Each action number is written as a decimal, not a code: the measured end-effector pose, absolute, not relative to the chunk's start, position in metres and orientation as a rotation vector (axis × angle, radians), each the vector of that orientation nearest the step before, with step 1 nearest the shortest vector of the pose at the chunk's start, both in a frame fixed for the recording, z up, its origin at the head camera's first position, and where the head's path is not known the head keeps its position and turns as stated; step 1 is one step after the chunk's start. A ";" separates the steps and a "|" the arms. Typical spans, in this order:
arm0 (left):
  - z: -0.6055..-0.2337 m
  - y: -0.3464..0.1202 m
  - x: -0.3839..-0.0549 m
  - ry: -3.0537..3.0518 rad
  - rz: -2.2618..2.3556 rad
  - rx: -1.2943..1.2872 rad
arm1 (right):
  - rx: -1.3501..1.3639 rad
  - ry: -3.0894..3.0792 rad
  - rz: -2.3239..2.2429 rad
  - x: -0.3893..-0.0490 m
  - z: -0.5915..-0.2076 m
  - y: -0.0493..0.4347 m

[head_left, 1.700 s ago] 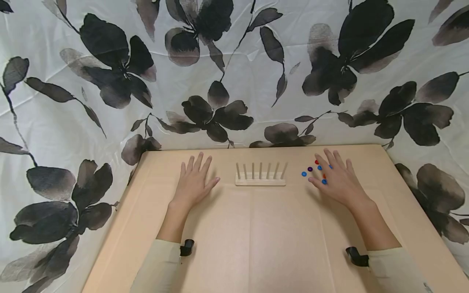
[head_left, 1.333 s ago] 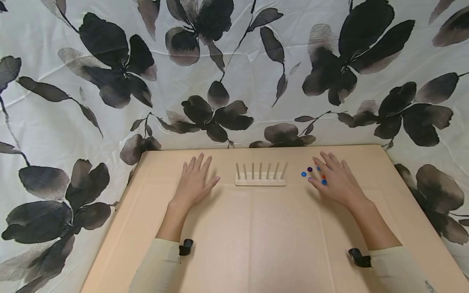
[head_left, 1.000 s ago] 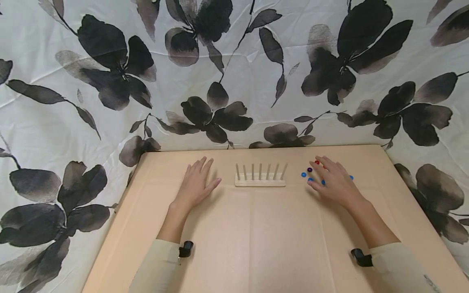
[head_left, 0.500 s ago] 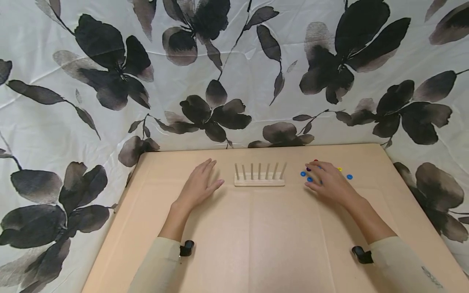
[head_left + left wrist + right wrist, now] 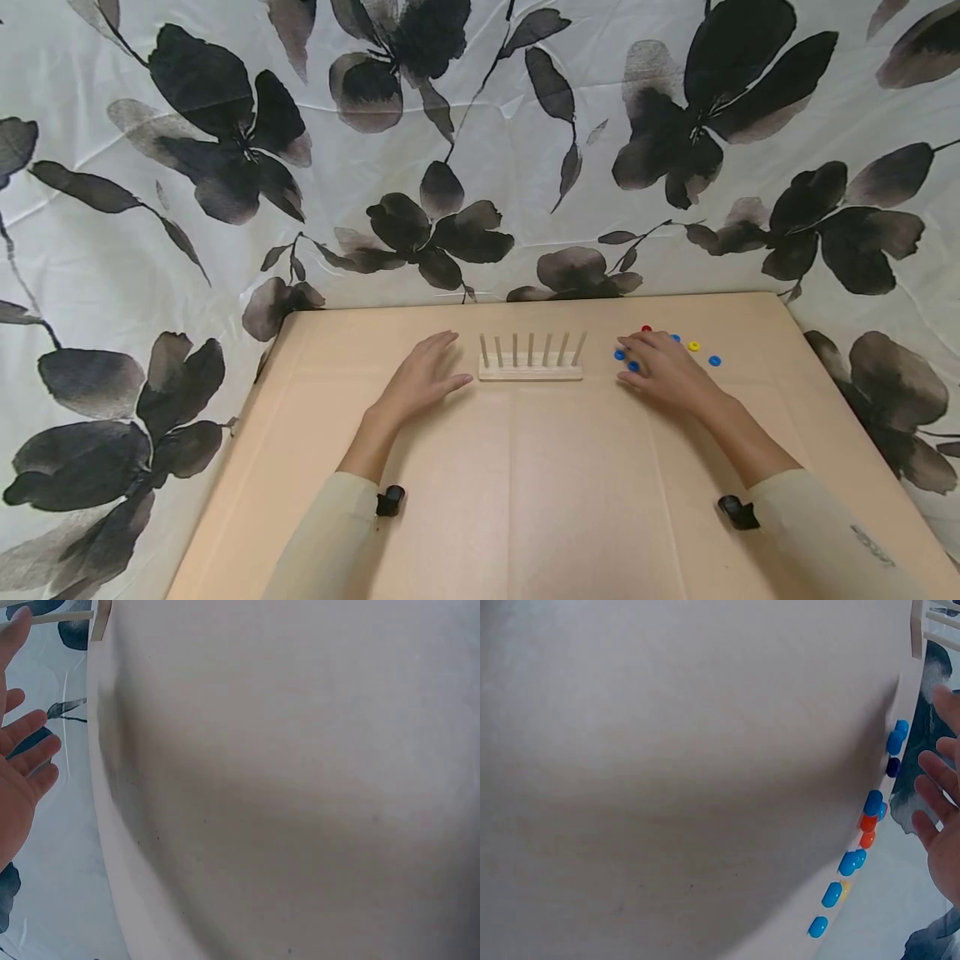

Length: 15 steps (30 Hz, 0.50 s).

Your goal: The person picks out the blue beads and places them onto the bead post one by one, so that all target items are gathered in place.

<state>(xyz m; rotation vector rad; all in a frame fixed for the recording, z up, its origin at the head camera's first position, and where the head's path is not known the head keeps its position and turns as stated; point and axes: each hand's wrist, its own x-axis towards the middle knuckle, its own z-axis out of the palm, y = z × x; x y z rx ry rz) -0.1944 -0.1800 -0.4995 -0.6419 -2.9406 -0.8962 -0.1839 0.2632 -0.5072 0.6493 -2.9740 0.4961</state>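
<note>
Two hands on my feed, left hand (image 5: 420, 379) and right hand (image 5: 667, 371), hold nothing, thumbs apart from fingers. Beads (image 5: 715, 361) lie around my right fingers; I'd judge it best to lower thumb and forefinger onto one bead's sides, sparing its neighbours. Between both sets of fingertips: one rack (image 5: 531, 375), seven bare pegs (image 5: 531, 348). Head view shows four blue beads, one red, one yellow; the right wrist view, more, overlapping.

"What is the left hand (image 5: 15, 784) doing?"
"Its fingers (image 5: 41, 754) are pointing up and right, before a dark-patterned cloth (image 5: 64, 847)."
"And the thumb (image 5: 13, 637)?"
"It's overlapping a pale peg (image 5: 64, 616) jutting from a block (image 5: 100, 622); whether they're touching, I can't tell."
"The tabletop (image 5: 300, 712) is filling most of the view."
</note>
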 end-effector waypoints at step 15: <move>-0.510 -0.156 -0.210 -2.992 -1.083 -0.569 | 0.637 -3.032 0.531 -0.195 -0.513 0.261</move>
